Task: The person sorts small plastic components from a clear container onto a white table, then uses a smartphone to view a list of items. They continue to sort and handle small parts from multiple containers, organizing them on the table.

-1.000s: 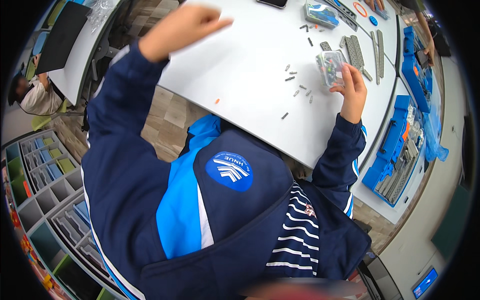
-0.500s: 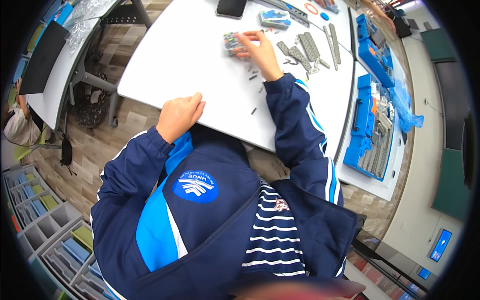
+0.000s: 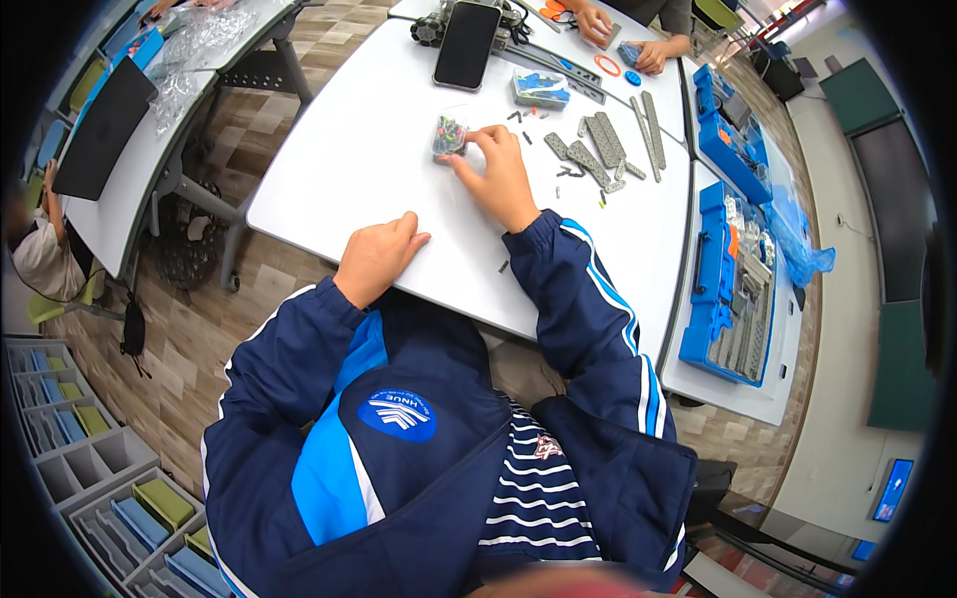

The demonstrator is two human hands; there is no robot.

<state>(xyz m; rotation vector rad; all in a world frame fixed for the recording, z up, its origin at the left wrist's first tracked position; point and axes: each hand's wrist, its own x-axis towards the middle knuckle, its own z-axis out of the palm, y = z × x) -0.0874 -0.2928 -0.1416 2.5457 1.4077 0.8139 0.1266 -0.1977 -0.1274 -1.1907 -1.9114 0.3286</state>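
A small clear plastic box (image 3: 449, 136) with colourful small parts inside stands on the white table (image 3: 339, 149). My right hand (image 3: 495, 179) holds it by its right side, with the thumb at the near corner and fingers behind. At the table's near edge, my left hand (image 3: 382, 257) rests loosely curled with nothing visible in it. Right of my right hand lie grey perforated plates (image 3: 604, 140) and long grey strips (image 3: 654, 130). A small dark pin (image 3: 503, 266) sits nearer my right sleeve.
Beyond the box are a black phone (image 3: 467, 45), a wheeled metal assembly (image 3: 429, 32) and another clear box with blue parts (image 3: 540, 88). Across the table, another person's hands (image 3: 650, 57) hold a small blue item. Blue cases of parts (image 3: 713, 289) stand at the right.
My right hand and the clear box have shifted slightly left and lower in the picture, as the whole view has moved down. More of the far table and the other person's hands show.
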